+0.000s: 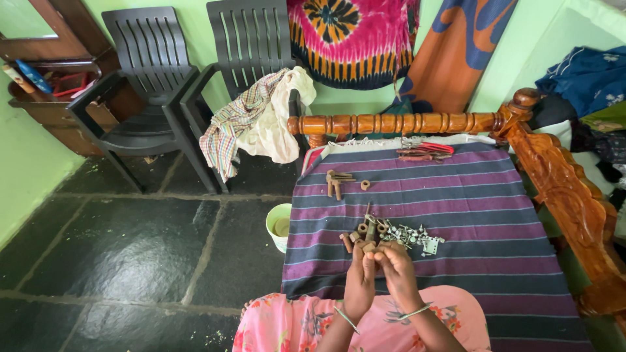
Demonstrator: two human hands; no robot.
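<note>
a green-walled room with a dark stone floor (130, 254) is showing, and a purple and grey striped cloth (469, 208) is covering a bed with a carved wooden frame (561, 189). two dark plastic chairs (156, 85) are standing side by side against the wall, and a checked cloth (235, 124) with a pale one is hanging over the arm of the nearer chair. a bright tie-dye fabric (355, 39) is hanging on the wall behind the wooden rail.

the person is sitting at the near edge of the bed in pink floral clothing (293, 326), both hands raised close together over the striped cloth. the left hand (360, 277) is closing its fingers around a small rusty bolt or nut (369, 248) at the fingertips, and the right hand (398, 270) is pinching at the same piece from the other side; which hand is bearing it more cannot be told. thin bangles are sitting on both wrists.

just beyond the hands a pile of rusty nuts and bolts (358, 234) is lying on the cloth, touching a heap of small silvery metal parts (407, 236). further up, well apart, a few more rusty bolts (339, 182) are lying, and red-handled pliers (427, 151) are resting near the rail. a pale green bucket (279, 225) is standing on the floor just beside the bed.
</note>
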